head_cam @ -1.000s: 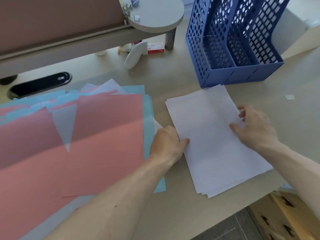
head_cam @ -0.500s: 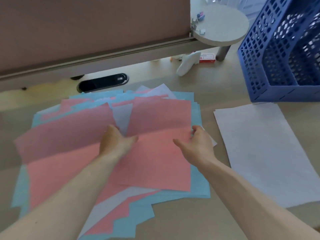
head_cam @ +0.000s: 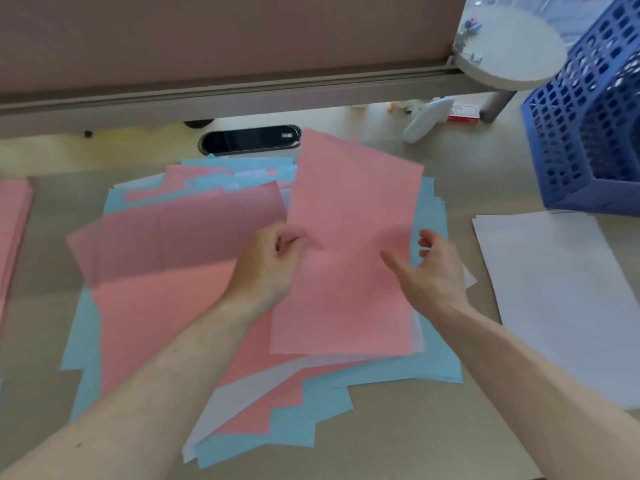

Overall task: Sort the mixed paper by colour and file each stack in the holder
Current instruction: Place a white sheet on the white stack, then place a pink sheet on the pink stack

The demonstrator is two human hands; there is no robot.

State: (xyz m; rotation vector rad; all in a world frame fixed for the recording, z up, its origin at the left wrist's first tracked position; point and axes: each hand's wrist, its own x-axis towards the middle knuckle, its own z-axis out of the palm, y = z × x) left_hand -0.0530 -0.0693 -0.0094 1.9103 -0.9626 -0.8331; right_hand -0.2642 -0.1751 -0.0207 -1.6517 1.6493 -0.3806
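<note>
Left hand [head_cam: 266, 268] grip clamped on pink sheet [head_cam: 349, 209], held above mixed pile [head_cam: 433, 362] for sorting — right hand [head_cam: 436, 271] at sheet's edge, grip unclear.

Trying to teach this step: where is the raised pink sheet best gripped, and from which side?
Probably pinch its long side edges midway, coming from left and right. The pink sheet is thin and tilted up off the mixed pile, so both edges are free; the left hand pinches the left one.
</note>
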